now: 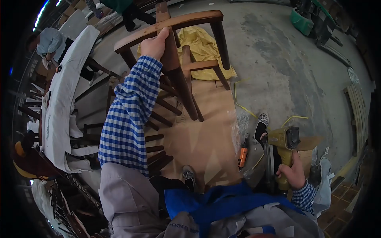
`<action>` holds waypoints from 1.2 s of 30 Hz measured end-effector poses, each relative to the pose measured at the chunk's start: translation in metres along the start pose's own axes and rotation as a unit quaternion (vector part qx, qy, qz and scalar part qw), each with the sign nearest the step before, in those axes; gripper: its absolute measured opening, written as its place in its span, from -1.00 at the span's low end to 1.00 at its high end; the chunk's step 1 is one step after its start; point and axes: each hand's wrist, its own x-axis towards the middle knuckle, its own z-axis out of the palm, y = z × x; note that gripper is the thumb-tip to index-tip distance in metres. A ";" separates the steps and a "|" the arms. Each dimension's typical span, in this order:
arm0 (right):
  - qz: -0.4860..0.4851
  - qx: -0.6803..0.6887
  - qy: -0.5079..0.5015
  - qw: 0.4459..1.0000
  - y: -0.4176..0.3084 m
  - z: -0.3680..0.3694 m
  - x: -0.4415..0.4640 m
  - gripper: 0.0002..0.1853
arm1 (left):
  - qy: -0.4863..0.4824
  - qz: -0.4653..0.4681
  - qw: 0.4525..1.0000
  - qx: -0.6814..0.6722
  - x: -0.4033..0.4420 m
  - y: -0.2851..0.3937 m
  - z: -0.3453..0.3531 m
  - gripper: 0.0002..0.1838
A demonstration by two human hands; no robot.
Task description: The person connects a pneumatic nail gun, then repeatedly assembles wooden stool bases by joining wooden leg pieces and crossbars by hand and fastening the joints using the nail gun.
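Observation:
My left hand [154, 47] is stretched far forward, its fingers wrapped round a brown wooden leg frame [180, 85] where two bars cross. The frame is held up with its dark legs hanging down over a sheet of cardboard [190, 141]. Low on the right, my right hand [293, 172] grips the handle of a yellowish nail gun [282, 139], which is apart from the frame. Several more wooden legs [160, 119] stick out under my left sleeve. A smaller wooden frame [202, 65] stands just behind the raised one.
An orange power tool [243, 155] lies on the floor left of the nail gun. Yellow plastic sheeting [202, 43] lies beyond the frame. A white-covered table [65, 103] stands at left, with a person [50, 41] bending behind it. Green equipment [302, 22] and a wooden pallet [356, 115] are at right.

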 end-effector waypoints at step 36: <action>0.041 -0.090 -0.077 0.992 0.041 0.054 0.039 -0.28 | 0.004 0.164 0.835 0.524 0.015 -0.197 -0.108 -0.59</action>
